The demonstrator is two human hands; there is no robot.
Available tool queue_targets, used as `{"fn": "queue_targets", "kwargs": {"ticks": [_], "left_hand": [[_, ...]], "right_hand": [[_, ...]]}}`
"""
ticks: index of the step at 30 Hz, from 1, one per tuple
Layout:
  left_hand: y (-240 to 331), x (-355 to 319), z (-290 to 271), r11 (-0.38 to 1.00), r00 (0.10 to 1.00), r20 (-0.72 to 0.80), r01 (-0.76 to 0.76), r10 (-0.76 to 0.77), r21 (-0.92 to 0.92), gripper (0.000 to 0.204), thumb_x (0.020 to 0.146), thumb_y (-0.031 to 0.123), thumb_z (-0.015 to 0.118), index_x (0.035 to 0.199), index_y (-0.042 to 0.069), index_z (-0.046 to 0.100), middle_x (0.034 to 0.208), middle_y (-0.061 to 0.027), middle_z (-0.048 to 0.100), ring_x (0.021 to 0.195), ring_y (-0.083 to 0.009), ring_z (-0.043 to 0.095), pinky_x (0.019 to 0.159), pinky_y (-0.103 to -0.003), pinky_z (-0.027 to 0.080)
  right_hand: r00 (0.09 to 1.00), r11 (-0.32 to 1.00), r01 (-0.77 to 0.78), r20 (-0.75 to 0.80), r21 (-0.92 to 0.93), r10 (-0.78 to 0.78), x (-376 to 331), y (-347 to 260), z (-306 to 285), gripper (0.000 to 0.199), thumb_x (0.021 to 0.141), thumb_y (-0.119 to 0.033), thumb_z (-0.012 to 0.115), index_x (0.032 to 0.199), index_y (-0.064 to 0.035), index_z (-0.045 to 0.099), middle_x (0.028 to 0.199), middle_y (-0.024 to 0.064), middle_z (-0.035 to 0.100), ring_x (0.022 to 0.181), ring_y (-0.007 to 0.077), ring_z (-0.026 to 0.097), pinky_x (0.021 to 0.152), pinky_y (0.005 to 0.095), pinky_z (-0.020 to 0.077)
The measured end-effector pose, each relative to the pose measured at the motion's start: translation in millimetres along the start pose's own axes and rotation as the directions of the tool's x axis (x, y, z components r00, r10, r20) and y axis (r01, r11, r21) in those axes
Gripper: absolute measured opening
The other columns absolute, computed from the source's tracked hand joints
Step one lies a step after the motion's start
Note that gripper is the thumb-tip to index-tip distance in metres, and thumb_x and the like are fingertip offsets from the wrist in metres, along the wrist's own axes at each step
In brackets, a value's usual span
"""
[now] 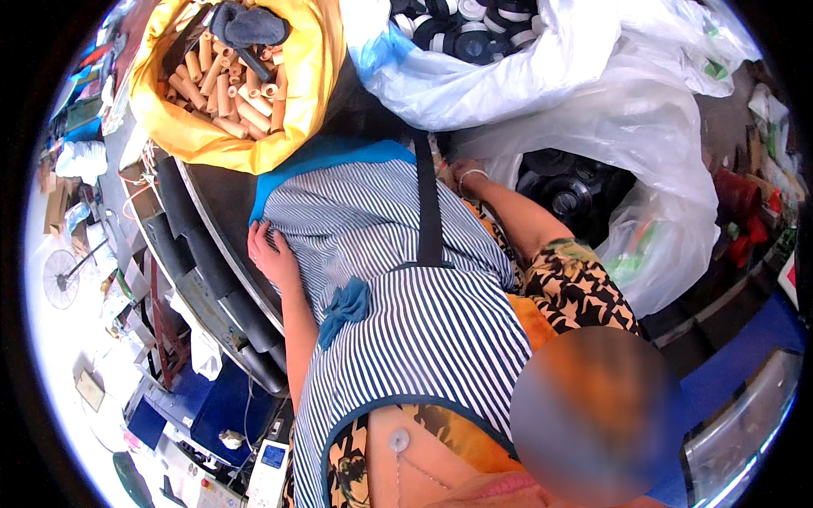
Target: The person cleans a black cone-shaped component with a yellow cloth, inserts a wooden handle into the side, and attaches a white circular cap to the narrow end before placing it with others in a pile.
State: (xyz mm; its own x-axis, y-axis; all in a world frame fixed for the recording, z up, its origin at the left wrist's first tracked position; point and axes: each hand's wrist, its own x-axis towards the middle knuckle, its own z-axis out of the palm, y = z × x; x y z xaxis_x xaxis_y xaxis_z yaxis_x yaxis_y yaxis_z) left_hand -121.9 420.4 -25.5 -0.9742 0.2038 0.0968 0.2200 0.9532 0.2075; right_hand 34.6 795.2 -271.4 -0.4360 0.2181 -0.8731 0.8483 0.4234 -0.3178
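Left hand [273, 254] lies flat and open on the striped apron [398, 279], at its left edge. Right hand [461, 173] is far across, reaching toward the black spools [563, 190] in the clear bag; can't tell its grip.

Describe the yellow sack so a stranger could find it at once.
Start at the striped apron in the middle and look up-left. The yellow sack sits open there, full of tan cardboard tubes. The neighbouring bags are clear plastic holding black reels.
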Motion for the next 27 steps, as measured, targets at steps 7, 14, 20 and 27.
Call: {"fn": "queue_targets", "kwargs": {"ticks": [7,14,20,27], "left_hand": [[3.0,7.4,6.3,0.999,1.0,-0.009,-0.026,0.025,-0.029,0.027,0.088,0.015,0.061,0.114,0.009,0.062,0.134,-0.0112,0.055,0.124,-0.0322,0.048,0.103,-0.043,0.038],[-0.4,17.9,15.2,0.995,0.998,-0.018,-0.064,0.063,-0.081,0.03,0.086,0.016,0.063,0.115,0.009,0.062,0.135,-0.012,0.054,0.126,-0.0324,0.047,0.104,-0.043,0.037],[-32.9,-53.2,-19.8,0.95,0.992,0.013,0.126,-0.127,-0.287,0.036,0.085,0.01,0.063,0.12,0.006,0.059,0.137,-0.015,0.05,0.129,-0.0339,0.045,0.108,-0.042,0.035],[-147.4,-272.6,35.6,0.278,0.295,-0.088,0.697,-0.951,-0.661,0.02,0.093,0.012,0.058,0.11,0.004,0.062,0.11,-0.0115,0.067,0.101,-0.0231,0.065,0.09,-0.033,0.049]], "right_hand": [[0.918,0.868,0.321,-0.349,0.378,-0.187,-156.4,31.8,-108.1,0.041,0.076,-0.001,0.065,0.115,-0.0121,0.059,0.119,0.0111,0.063,0.114,0.0309,0.059,0.096,0.0356,0.0457],[0.779,0.942,-0.09,-0.566,0.323,0.268,-152.1,160.6,-239.9,0.05,0.085,-0.022,0.065,0.131,-0.0037,0.055,0.13,0.0138,0.058,0.119,0.0307,0.054,0.102,0.0388,0.0409],[0.934,0.616,-0.288,-0.356,-0.733,0.012,-192.8,-3.5,-222.2,0.043,0.092,-0.043,0.057,0.119,-0.0092,0.061,0.122,0.0166,0.063,0.109,0.0354,0.061,0.092,0.0467,0.0494],[0.396,0.086,0.391,0.083,-0.917,-0.914,-186.5,-232.1,-97.8,0.028,0.092,-0.024,0.059,0.116,-0.0088,0.061,0.108,0.0135,0.063,0.098,0.0354,0.06,0.082,0.0439,0.0492]]}}
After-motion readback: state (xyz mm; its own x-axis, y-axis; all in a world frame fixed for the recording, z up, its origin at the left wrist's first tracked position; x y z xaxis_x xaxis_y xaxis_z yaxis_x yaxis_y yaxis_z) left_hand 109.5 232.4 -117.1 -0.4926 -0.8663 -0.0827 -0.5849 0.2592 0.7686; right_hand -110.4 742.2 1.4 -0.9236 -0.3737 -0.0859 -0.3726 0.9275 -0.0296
